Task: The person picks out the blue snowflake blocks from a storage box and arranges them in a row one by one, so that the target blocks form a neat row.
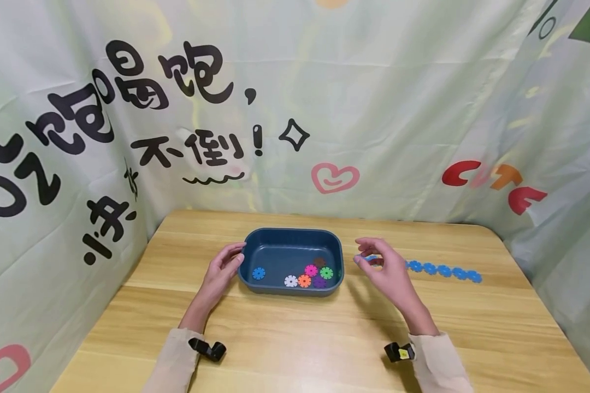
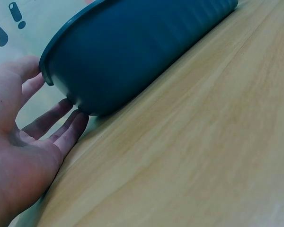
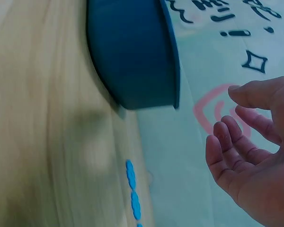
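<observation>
My left hand (image 1: 222, 267) is at the left end of a dark blue tray (image 1: 290, 291), its fingers loosely extended. In the left wrist view, the fingertips (image 2: 79, 113) meet the tray's outer wall, and the upper fingers are at its rim. To the right of the tray, my right hand (image 1: 385, 267) hovers over the table with fingers loosely bent and nothing between them. Behind it runs a row of blue snowflake discs (image 1: 444, 271), partly hidden by the hand. Inside the tray lie a blue snowflake disc (image 1: 258, 273) and several of other colours, including a white disc (image 1: 290, 281).
The tray stands on a wooden table (image 1: 295, 338). A printed curtain (image 1: 398, 109) hangs around the table's back and sides. In the tray, an orange disc (image 1: 304, 281), a pink disc (image 1: 311, 270) and a green disc (image 1: 326, 273) cluster at the right.
</observation>
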A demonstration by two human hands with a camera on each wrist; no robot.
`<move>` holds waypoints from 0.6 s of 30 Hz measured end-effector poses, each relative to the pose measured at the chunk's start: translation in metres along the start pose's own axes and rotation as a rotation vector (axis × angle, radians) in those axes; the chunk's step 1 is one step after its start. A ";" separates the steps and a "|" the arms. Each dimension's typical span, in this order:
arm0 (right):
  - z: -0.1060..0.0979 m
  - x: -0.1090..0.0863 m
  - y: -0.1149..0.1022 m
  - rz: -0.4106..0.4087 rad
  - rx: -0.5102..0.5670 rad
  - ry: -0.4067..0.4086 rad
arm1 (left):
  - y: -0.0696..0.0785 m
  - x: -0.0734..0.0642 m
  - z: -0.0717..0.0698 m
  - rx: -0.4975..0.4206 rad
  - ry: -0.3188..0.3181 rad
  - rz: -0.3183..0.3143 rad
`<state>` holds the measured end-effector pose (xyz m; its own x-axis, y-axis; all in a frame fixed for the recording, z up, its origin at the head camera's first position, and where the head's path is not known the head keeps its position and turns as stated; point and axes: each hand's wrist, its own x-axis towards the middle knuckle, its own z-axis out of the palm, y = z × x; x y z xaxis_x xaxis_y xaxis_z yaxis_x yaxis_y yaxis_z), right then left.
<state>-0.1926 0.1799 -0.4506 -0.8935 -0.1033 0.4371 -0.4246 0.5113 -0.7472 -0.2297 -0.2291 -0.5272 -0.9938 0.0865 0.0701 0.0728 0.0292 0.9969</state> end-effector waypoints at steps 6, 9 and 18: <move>0.015 0.001 -0.008 -0.008 0.061 -0.059 | 0.000 0.000 0.000 -0.011 -0.001 0.004; 0.021 0.000 -0.011 -0.029 0.101 -0.087 | 0.000 0.001 0.001 -0.009 -0.003 0.012; 0.045 0.004 -0.024 -0.083 0.108 -0.190 | -0.001 0.002 0.001 -0.015 -0.001 0.024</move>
<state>-0.1926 0.1285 -0.4539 -0.8619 -0.3054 0.4048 -0.5019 0.4008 -0.7664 -0.2314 -0.2283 -0.5280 -0.9917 0.0879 0.0941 0.0955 0.0123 0.9954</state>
